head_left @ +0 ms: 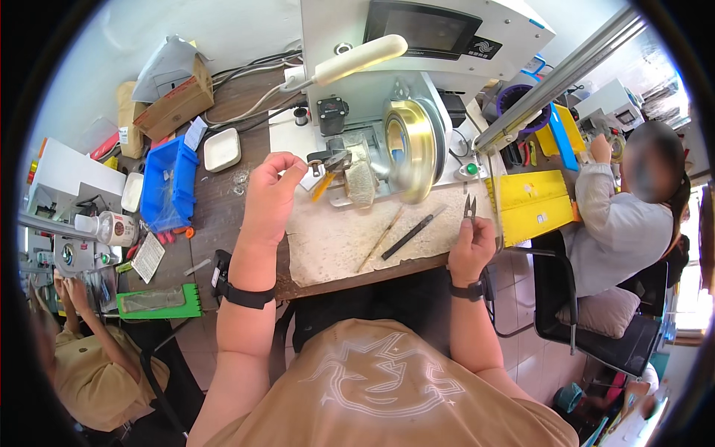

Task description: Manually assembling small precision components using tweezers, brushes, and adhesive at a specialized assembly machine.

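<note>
My right hand (471, 242) grips a pair of dark tweezers (469, 206), with the two pointed tips slightly apart and facing away from me, over the right end of the worn work mat (320, 246). To the left of the bench machine (350, 138), my left hand (274, 186) is raised with thumb and forefinger pinched together. Whatever lies between those fingers is too small to make out. Just right of them sits a small clamp part with orange handles (325, 182), beside a block wrapped in clear film (360, 179). A large brass-coloured wheel (410, 149) stands upright on the machine.
A thin stick (381, 238) and a black-handled tool (410, 237) lie on the mat. A lamp (361, 59) overhangs the machine. Left are a blue bin (170, 182) and white dish (222, 150); right, a yellow tray (532, 201). Co-workers sit on both sides.
</note>
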